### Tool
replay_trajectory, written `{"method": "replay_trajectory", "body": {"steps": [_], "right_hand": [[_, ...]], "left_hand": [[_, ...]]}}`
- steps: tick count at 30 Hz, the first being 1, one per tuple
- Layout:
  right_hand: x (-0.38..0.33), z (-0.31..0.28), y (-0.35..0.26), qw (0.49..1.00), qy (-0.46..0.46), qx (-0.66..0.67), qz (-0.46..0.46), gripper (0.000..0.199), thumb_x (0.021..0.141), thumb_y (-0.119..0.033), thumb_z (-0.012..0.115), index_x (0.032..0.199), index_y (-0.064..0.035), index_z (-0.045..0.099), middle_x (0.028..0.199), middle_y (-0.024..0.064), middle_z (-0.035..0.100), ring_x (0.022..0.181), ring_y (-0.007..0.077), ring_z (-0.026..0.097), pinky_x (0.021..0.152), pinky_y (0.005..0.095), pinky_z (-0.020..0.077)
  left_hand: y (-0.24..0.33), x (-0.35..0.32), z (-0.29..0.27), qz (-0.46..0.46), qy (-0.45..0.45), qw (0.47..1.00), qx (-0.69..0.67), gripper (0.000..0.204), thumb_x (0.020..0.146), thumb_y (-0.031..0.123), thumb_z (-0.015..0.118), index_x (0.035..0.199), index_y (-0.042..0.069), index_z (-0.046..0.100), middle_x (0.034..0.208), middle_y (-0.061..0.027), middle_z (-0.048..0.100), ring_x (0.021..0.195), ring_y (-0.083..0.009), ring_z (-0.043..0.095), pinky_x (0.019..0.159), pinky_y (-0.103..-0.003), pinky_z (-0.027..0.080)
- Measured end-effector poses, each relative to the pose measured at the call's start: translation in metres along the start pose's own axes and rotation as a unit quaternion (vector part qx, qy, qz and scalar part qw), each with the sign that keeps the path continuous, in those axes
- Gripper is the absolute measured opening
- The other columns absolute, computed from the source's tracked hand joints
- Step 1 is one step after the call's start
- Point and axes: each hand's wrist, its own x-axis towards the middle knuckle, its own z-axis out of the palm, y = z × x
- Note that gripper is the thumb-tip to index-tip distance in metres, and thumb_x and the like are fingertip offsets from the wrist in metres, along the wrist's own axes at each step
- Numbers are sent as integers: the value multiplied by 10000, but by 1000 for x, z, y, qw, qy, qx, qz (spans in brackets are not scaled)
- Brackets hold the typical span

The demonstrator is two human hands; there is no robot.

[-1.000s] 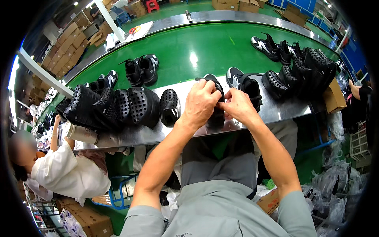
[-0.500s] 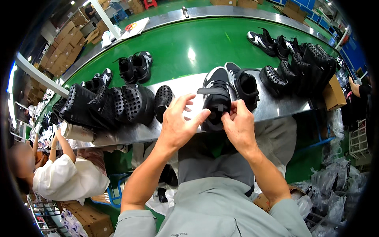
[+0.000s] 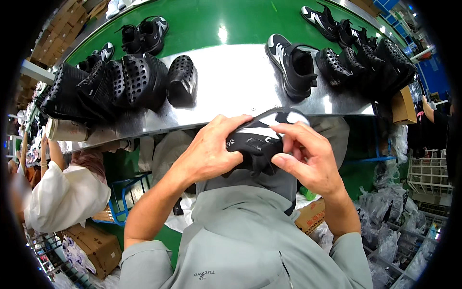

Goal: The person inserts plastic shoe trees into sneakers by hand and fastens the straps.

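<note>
A black sneaker point(image 3: 256, 143) with white and grey trim is tilted just off the near edge of the metal bench, close to my body. My left hand point(image 3: 209, 149) grips its side, thumb toward the opening. Curled in at the other side, the fingers and thumb of my right hand point(image 3: 310, 154) take hold of the shoe near its collar; what lies between the fingertips is partly hidden. A similar sneaker point(image 3: 297, 67) stands on the bench beyond my right hand. Left of it is a single black perforated, shoe-shaped piece point(image 3: 183, 79).
Several black perforated pieces stand in groups at the left point(image 3: 139, 82) and right point(image 3: 370, 62) of the steel bench point(image 3: 231, 72). More sneakers point(image 3: 144, 34) sit on the green surface behind. A person in a white top point(image 3: 67, 192) works at left. Clear plastic bags point(image 3: 390, 216) pile at lower right.
The sneaker has come off the bench toward my body and turned on its side. My left hand, open beside it before, now grips it; my right hand has shifted from the heel.
</note>
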Motion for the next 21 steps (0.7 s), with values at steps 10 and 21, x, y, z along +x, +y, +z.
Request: {"method": "replay_trajectory", "body": {"steps": [10, 21], "right_hand": [[-4, 4, 16, 996, -29, 68, 55, 108, 906, -67, 726, 906, 28, 674, 790, 23, 554, 661, 87, 486, 594, 269, 397], [10, 18, 8, 993, -99, -41, 53, 113, 867, -75, 741, 893, 9, 671, 760, 87, 592, 639, 172, 539, 588, 330, 431]], "left_hand": [[-4, 6, -2, 170, -60, 975, 126, 743, 629, 23, 662, 1368, 86, 614, 1171, -163, 576, 1127, -359, 560, 983, -412, 478], [-1, 6, -10, 180, -120, 961, 171, 874, 601, -15, 681, 1449, 96, 497, 1179, -143, 587, 1075, -353, 544, 951, -424, 492]]}}
